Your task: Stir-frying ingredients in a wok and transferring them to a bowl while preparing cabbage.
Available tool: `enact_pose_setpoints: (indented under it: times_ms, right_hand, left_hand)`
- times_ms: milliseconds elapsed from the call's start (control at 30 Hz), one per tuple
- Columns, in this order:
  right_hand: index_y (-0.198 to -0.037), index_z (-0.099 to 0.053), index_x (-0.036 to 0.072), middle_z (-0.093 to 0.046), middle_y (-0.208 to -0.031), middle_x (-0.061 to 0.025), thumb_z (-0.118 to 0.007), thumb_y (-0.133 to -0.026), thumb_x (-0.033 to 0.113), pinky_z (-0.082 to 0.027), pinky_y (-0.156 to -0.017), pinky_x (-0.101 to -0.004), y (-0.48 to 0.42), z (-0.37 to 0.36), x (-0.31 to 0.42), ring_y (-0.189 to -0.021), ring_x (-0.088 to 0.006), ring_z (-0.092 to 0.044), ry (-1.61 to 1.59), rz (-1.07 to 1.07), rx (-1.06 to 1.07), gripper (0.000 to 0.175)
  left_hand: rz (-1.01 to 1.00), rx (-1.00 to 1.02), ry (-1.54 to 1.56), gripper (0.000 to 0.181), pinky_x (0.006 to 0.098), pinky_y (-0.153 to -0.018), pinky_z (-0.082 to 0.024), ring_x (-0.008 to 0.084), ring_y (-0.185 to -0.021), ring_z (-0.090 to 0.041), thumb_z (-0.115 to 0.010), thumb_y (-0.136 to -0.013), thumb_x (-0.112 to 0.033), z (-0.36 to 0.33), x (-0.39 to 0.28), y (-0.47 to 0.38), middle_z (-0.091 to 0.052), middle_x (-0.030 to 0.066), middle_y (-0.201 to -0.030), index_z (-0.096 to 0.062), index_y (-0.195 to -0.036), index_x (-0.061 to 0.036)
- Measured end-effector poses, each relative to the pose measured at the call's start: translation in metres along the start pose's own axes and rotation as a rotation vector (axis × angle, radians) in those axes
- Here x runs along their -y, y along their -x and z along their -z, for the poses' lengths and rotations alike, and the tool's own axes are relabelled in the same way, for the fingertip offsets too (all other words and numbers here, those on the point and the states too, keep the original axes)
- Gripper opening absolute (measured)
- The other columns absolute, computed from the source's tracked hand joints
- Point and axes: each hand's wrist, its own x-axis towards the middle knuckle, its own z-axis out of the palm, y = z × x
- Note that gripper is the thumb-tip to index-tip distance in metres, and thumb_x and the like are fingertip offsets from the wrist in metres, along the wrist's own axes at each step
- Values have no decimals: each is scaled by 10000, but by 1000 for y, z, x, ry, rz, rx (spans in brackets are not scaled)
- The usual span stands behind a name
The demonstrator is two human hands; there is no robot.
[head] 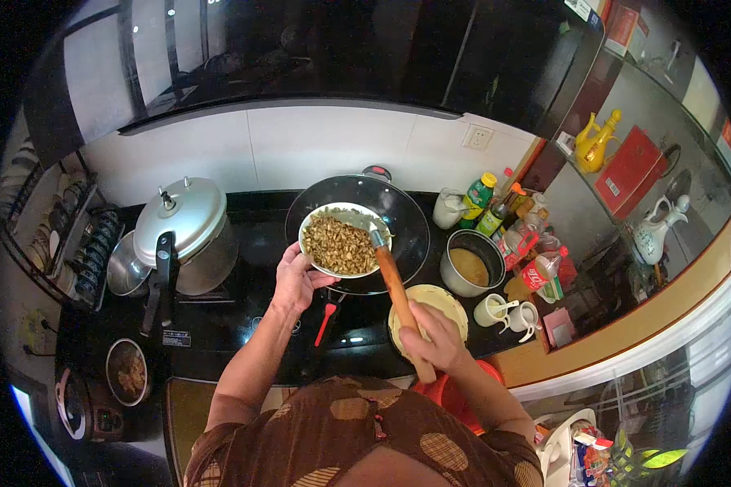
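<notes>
My left hand point(297, 279) grips the lower left rim of a white bowl point(331, 210), which is held above a black wok point(411, 249). Finely chopped brown food point(341, 246) fills much of the bowl. In my right hand point(435, 338) is the wooden handle of a metal-necked cooking utensil point(396, 295). Its metal end reaches into the right side of the bowl, and I cannot tell the shape of its tip. A wisp of steam shows over the wok's far right side. The bowl hides most of the wok's inside.
A pressure cooker point(189, 225) stands left on the black cooktop point(219, 347). On the right are a pot of brownish contents point(472, 265), a cream round lid or board point(438, 298), condiment cups point(492, 310) and several bottles point(478, 195). A dish rack point(67, 225) lines the left wall.
</notes>
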Motion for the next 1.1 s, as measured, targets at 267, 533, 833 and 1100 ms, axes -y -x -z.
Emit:
enact_pose_setpoints:
  times_ms: [267,533,833,1100]
  right_hand:
    - [-1003,-617,-11,-594,-1098,-212,-655,-778,33,-514,-757,-308,19,33,-8,-861,-273,-637,-360,-532,-276,233]
    - [-1076,-513,-8,-554,-1168,-256,-568,-817,-43,-525,-792,-384,-2,17,-73,-945,-320,-634,-456,-611,-615,266]
    - [-935,-637,76,-644,-962,-190,-674,-692,-20,-505,-706,-354,-11,-79,-127,-822,-316,-640,-388,-193,-104,264]
    - [-973,-634,25,-644,-1078,-134,-610,-775,-38,-426,-942,-306,-51,-84,-232,-1079,-194,-575,-844,-542,133,209]
  left_hand:
    - [-8,-20,8,469,380,-551,-611,334,-697,-678,-475,-809,-22,-3,0,5,-611,219,-998,-348,-1261,-11]
    - [-112,-149,-97,487,328,-574,-614,273,-793,-680,-463,-797,-94,-2,-6,33,-602,172,-1072,-374,-1270,-17]
    - [-287,-255,-36,432,334,-553,-616,296,-754,-682,-467,-816,-65,36,-13,71,-598,204,-1059,-408,-1236,15]
    - [-362,-392,-13,425,331,-548,-620,299,-758,-680,-454,-812,-61,56,3,90,-596,208,-1056,-417,-1229,11]
